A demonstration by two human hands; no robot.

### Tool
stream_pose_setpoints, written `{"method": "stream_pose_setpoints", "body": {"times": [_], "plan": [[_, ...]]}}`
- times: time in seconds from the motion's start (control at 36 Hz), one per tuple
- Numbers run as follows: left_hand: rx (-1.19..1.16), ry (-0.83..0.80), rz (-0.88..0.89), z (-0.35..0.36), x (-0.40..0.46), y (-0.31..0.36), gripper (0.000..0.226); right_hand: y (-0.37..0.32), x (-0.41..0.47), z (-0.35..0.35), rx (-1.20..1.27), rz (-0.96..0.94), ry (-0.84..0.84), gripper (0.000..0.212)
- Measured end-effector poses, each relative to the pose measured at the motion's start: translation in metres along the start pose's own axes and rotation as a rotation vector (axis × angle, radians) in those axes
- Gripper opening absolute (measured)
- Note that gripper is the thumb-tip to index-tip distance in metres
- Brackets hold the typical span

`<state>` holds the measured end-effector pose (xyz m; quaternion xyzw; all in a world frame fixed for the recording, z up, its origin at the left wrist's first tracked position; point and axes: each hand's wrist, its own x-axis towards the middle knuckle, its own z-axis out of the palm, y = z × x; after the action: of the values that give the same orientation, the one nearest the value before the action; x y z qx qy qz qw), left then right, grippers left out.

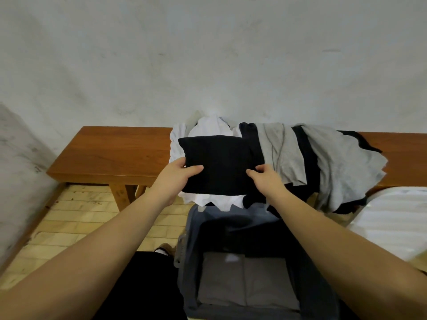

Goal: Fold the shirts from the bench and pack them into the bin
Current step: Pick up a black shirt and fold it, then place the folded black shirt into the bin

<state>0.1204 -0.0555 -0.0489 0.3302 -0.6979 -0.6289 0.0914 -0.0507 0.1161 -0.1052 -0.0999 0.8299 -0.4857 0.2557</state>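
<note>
A folded black shirt [221, 162] lies on top of a white shirt [208, 125] on the wooden bench [115, 153]. My left hand [178, 179] grips its near left edge, thumb on top. My right hand [265, 179] pinches its near right edge. To the right, grey shirts [335, 158] and dark shirts [305, 146] lie in a loose heap, hanging over the bench's front. Below my arms stands the grey bin [187, 250] with a folded grey shirt [245, 280] at its bottom.
A pale wall rises right behind the bench. A white striped bed or cushion [392, 220] sits at the right. Light wooden flooring [76, 218] shows at the left below the bench. A shoe [165, 248] shows beside the bin.
</note>
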Motion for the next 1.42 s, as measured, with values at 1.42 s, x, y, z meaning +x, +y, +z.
{"method": "stream_pose_setpoints", "body": {"times": [1.42], "plan": [[0.357,-0.137,-1.008,0.105,0.022,-0.263,0.015,0.287,-0.022,0.024,-0.019,0.987,-0.438,0.021]]}}
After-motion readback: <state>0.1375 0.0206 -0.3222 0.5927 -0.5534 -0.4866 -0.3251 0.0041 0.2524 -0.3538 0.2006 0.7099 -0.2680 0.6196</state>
